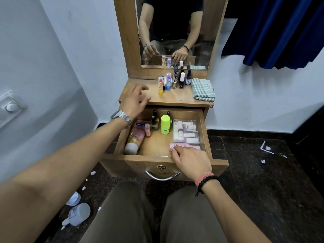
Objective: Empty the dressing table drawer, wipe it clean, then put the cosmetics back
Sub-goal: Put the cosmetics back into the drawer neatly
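A seated person faces a small wooden dressing table [175,99] with its drawer [157,160] pulled open towards their knees, part-way through emptying it. The left hand [134,100] hovers over the left end of the table top with fingers spread and relaxed, holding nothing. The right hand [191,161] rests on the drawer's front right corner, fingertips touching a flat pink packet [182,146]; whether it has gripped the packet cannot be told. Still in the drawer are a pink tube [135,137] lying along the left wall, a small pink stick [147,130], dark nail polish bottles [154,121], a bright green bottle [165,124] standing in the middle, and a clear box of small bottles [186,131] at the right. To do this step well, it seems wise to lift the clear box out level as one load, then take the upright bottles singly so none tip, setting them beside the cosmetics on the table top [172,81], which stand near the mirror [175,32]. A folded checked cloth [203,89] lies at the table's right end, ready for wiping. The walls are pale, a dark blue curtain [280,32] hangs to the right, and the dark floor [254,181] carries paper scraps and a white bottle [78,214] lying on its side
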{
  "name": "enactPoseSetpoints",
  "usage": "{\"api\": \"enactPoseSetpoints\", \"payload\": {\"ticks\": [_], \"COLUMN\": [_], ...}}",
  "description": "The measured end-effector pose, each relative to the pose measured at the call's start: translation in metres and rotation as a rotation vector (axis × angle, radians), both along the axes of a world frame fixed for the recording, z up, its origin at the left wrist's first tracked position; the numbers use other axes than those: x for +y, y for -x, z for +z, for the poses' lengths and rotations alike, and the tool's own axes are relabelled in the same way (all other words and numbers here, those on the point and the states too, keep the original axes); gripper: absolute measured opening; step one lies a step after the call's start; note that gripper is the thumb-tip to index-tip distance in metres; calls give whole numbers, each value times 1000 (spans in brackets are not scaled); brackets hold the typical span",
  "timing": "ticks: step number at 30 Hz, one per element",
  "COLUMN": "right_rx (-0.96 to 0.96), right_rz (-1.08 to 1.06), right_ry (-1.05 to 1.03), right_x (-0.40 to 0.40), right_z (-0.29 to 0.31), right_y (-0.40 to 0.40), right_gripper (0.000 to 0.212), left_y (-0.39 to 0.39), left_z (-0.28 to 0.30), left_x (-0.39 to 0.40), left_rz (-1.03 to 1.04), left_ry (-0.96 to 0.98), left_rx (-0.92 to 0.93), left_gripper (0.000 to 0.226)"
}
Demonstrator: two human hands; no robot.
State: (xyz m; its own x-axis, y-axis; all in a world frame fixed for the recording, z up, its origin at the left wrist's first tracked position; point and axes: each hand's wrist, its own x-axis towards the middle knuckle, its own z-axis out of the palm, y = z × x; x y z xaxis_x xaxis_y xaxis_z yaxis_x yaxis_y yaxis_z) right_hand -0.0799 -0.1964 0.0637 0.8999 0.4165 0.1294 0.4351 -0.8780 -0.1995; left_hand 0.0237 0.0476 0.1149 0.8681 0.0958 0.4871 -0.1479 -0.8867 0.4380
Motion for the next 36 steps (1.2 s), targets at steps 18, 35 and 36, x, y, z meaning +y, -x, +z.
{"api": "enactPoseSetpoints", "payload": {"ticks": [18,35,36], "right_rx": [-19,9,11], "right_rz": [14,-4,-2], "right_ry": [1,10,11], "right_x": [0,0,0], "right_z": [0,2,2], "right_y": [1,2,2], "right_gripper": [44,44,44], "left_y": [-50,26,24], "left_z": [52,-32,-38], "left_x": [-33,-27,-26], "left_rz": [-103,-290,-277], "left_ry": [-170,-342,-374], "left_rx": [53,321,330], "left_gripper": [17,46,46]}}
